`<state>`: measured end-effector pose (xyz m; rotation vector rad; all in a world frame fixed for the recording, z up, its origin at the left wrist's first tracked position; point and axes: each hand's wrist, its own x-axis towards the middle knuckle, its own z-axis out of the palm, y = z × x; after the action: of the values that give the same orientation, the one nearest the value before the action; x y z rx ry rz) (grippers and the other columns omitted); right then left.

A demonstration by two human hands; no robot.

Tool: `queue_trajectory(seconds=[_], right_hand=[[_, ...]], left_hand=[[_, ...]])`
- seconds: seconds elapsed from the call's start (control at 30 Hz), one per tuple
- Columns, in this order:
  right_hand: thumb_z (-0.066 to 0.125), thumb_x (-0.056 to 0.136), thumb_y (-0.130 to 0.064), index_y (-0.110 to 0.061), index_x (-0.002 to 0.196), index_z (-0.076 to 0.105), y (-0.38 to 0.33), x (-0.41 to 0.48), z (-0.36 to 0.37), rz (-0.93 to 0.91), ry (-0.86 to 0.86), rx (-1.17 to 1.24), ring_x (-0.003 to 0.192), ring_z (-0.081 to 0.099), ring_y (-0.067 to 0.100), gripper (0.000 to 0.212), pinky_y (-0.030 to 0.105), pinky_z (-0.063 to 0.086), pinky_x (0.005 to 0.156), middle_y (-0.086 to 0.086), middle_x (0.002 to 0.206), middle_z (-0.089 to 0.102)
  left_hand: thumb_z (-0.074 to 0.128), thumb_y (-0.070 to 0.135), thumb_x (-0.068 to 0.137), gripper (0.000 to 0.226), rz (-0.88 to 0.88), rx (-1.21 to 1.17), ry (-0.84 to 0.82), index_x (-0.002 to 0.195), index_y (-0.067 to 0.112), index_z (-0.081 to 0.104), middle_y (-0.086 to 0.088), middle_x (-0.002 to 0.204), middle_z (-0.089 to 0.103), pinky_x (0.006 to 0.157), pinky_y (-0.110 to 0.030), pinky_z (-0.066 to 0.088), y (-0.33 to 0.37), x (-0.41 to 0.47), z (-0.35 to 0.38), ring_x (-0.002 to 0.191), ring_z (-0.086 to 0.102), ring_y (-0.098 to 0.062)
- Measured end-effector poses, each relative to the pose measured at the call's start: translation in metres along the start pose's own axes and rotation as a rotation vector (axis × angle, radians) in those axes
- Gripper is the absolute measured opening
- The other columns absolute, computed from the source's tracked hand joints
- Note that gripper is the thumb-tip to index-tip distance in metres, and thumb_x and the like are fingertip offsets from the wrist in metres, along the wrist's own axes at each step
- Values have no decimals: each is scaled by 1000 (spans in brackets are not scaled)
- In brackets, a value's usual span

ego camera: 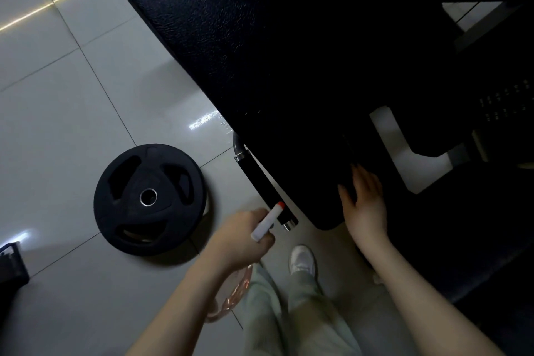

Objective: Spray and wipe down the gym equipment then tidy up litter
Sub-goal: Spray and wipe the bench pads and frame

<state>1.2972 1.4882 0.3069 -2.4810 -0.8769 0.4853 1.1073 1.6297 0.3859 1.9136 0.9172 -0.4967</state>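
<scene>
The left hand (245,235) gripped the spray bottle (267,221), its nozzle aimed at the black pad (231,37). The right hand (365,202) lay flat on the pad's near end, possibly over a dark cloth. A light mist followed by overlapping wipes would serve best.

Grained black pad (260,52), glossy floor tiles (72,124).

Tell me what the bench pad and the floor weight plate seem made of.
Bench pad: probably black vinyl or leather; pebbled grain with a soft sheen. Weight plate: apparently matte black rubber coating, dull and unreflective, around a shiny metal centre ring.
</scene>
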Motion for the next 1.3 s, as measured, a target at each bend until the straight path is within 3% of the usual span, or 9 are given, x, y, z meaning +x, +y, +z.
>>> queue_trajectory(seconds=[0.17,0.3,0.4,0.5,0.67,0.77,0.93,1.0,1.3], right_hand=[[58,87,-32,2,109,67,-9,-42,9,89,122,-200,93,56,43,41,51,51,74,25,115,58],[39,89,-44,1,123,59,1,-40,17,92,151,-211,113,51,43,60,52,36,99,25,128,52],[32,92,-44,-3,144,32,-15,-43,32,178,130,-2,139,26,37,66,50,19,112,19,152,28],[28,92,-42,-15,149,11,-43,-47,48,261,84,99,146,6,28,64,42,1,116,5,157,6],[26,95,-43,-14,150,17,-65,-27,54,4,59,58,143,4,22,62,48,12,115,1,155,8],[21,98,-53,-19,148,20,-45,-13,52,-206,43,-123,142,10,26,61,47,10,114,5,155,20],[20,87,-62,-29,147,10,-39,-38,48,262,84,8,146,3,26,69,48,3,115,6,159,7],[25,90,-54,-26,148,10,-53,-47,57,313,93,103,146,1,25,66,47,5,115,8,159,6],[35,93,-37,-23,146,23,-49,-18,56,-186,78,-90,142,10,26,57,55,13,110,7,156,18]], left_hand=[[45,31,76,25,-22,-43,-17,87,13,59,-10,90,69,71,-42,54,0,0,-5,74,66,-32],[46,31,76,21,-25,-52,-33,85,15,56,-10,91,68,71,-42,54,-3,0,-7,76,66,-32],[46,32,78,14,-19,-69,-19,82,20,53,-6,93,68,73,-41,54,-5,1,-10,77,66,-31],[44,34,71,29,-33,-108,9,87,15,58,-4,93,68,71,-43,55,-9,2,-14,75,66,-27],[53,17,82,8,-48,-192,28,87,17,58,-2,88,68,63,-46,58,-18,2,-16,56,68,-16],[48,25,74,16,-60,-220,36,86,18,58,-3,87,68,64,-46,58,-16,1,-16,53,68,-16],[49,23,75,15,-60,-234,12,86,16,57,-6,87,68,65,-49,57,-13,-1,-14,53,68,-15],[47,27,70,22,-58,-255,16,86,17,57,-6,86,68,65,-49,57,-13,-2,-15,53,68,-16],[47,28,72,25,-77,-294,74,88,12,58,-6,88,67,66,-51,56,-22,-13,-19,54,68,-20]])
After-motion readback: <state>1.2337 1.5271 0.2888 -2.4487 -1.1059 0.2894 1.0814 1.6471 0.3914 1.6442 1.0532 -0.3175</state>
